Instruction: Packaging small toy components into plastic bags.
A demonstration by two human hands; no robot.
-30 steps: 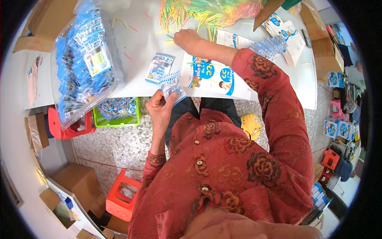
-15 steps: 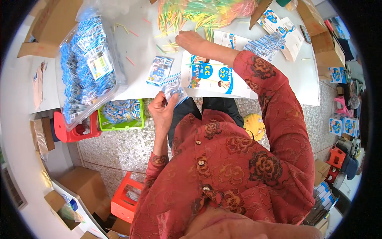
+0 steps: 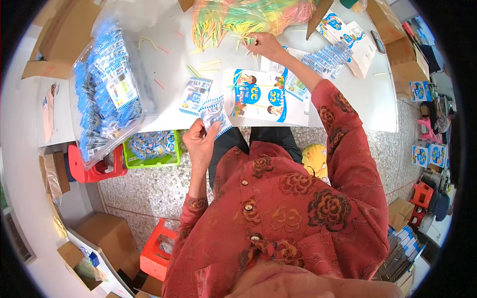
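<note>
Left hand [image 3: 200,144] clamped on small blue-white packet [image 3: 215,115] at tabletop [image 3: 357,94] edge. Right hand [image 3: 264,45] pinching straw from coloured straw pile [image 3: 238,17]. Large bag of packets [image 3: 107,94] remains; most work apparently left.

White desk [image 3: 164,64] beneath the hands. Speckled grey stone floor [image 3: 144,186] below it. Red plastic stools [image 3: 158,253] and brown cardboard boxes [image 3: 107,233] left of the hands, more boxes [image 3: 400,213] to the right. Even, bright light.
</note>
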